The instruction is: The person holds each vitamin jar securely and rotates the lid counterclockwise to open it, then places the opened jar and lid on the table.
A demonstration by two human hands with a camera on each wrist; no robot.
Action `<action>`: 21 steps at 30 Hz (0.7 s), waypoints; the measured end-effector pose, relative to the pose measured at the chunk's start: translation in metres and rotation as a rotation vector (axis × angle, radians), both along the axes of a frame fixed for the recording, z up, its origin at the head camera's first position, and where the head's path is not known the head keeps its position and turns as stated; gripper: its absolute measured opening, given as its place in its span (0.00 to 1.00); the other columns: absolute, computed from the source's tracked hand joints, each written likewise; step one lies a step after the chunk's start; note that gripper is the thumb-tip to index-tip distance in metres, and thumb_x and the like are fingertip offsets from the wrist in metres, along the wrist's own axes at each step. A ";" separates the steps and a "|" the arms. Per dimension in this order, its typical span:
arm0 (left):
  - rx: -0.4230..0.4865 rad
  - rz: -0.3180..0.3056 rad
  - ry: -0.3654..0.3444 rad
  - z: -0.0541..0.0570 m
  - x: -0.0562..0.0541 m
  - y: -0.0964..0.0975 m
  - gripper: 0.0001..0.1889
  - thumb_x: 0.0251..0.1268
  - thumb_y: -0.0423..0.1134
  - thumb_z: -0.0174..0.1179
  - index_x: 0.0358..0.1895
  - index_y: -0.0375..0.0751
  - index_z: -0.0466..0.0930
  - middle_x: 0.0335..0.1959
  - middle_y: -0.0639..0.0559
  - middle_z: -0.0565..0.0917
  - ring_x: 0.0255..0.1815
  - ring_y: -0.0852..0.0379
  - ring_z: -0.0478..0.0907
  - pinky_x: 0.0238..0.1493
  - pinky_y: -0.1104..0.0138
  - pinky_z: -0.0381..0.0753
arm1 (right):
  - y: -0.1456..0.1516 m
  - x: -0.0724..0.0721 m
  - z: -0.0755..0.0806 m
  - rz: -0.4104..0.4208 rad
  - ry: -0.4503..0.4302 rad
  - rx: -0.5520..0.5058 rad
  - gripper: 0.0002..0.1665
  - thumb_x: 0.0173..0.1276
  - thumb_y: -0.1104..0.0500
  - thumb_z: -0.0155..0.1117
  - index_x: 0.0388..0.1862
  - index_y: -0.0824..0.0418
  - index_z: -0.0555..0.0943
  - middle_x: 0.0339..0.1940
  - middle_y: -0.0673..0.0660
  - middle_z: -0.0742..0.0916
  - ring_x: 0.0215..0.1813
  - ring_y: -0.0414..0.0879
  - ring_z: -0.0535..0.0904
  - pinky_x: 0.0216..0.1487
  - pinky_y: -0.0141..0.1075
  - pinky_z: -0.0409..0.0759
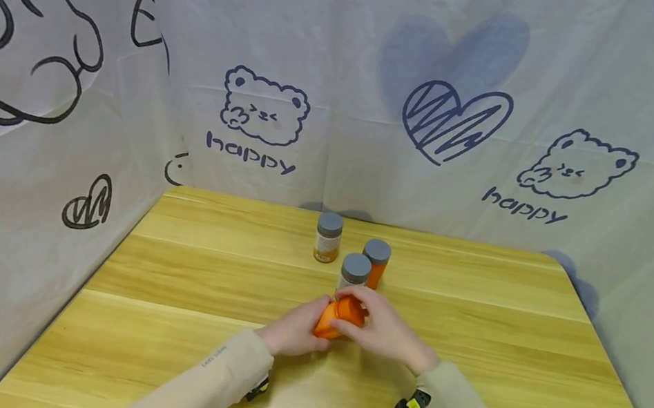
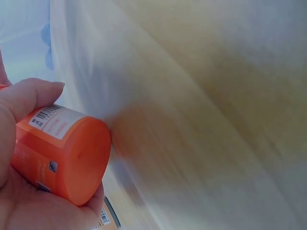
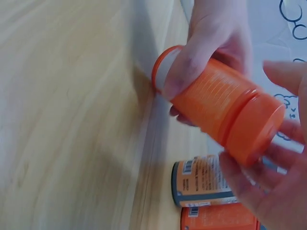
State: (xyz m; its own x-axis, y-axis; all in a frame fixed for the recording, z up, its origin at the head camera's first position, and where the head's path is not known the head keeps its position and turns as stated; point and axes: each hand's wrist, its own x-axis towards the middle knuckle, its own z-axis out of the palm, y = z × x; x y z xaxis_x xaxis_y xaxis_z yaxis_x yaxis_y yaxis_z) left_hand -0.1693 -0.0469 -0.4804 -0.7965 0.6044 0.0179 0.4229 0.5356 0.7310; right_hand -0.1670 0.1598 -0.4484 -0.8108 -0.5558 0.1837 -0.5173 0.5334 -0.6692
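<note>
My left hand (image 1: 299, 329) grips an orange plastic bottle (image 3: 208, 98) around its body, with the thumb across the label. The bottle tilts, its bottom toward the left hand and its orange cap (image 3: 254, 128) toward the right. My right hand (image 1: 387, 331) is around the cap end. Its fingertips (image 3: 235, 172) touch the cap's far edge, while the thumb (image 3: 283, 76) stands apart from it. Just beyond the hands, a grey-capped bottle with a pale label (image 1: 355, 269) stands upright, partly hidden by the right hand.
An orange bottle with a grey cap (image 1: 377, 267) stands behind and to the right. Another grey-capped bottle (image 1: 328, 237) stands farther back, left of these. All are on the wooden table (image 1: 197, 276), with a printed cloth wall (image 1: 348, 144) behind and more cloth at both sides.
</note>
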 end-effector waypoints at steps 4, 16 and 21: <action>-0.005 0.016 0.038 0.000 0.003 0.001 0.24 0.55 0.29 0.68 0.55 0.35 0.69 0.38 0.49 0.77 0.36 0.58 0.73 0.40 0.67 0.73 | -0.003 0.001 0.005 -0.126 -0.083 -0.038 0.23 0.72 0.50 0.66 0.60 0.62 0.79 0.56 0.59 0.86 0.53 0.49 0.83 0.55 0.42 0.82; -0.021 0.029 0.091 0.001 0.007 0.003 0.24 0.54 0.29 0.69 0.53 0.34 0.70 0.37 0.50 0.77 0.34 0.58 0.71 0.38 0.67 0.73 | -0.001 0.004 0.020 -0.376 -0.240 0.099 0.26 0.73 0.39 0.57 0.50 0.60 0.81 0.43 0.58 0.88 0.44 0.48 0.83 0.42 0.39 0.80; -0.039 0.036 0.098 0.000 0.008 0.003 0.24 0.54 0.30 0.70 0.53 0.35 0.70 0.37 0.50 0.76 0.34 0.58 0.71 0.39 0.67 0.72 | 0.000 0.004 0.023 -0.376 -0.347 0.123 0.29 0.72 0.35 0.57 0.48 0.60 0.80 0.35 0.56 0.86 0.35 0.47 0.80 0.33 0.36 0.76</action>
State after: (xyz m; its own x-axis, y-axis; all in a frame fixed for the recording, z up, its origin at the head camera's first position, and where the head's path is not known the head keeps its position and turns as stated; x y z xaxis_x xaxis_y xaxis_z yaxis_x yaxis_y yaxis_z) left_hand -0.1616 -0.0436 -0.4799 -0.8132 0.5773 0.0734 0.4713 0.5792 0.6651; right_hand -0.1630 0.1597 -0.4258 -0.9599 -0.2154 -0.1794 -0.0341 0.7250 -0.6879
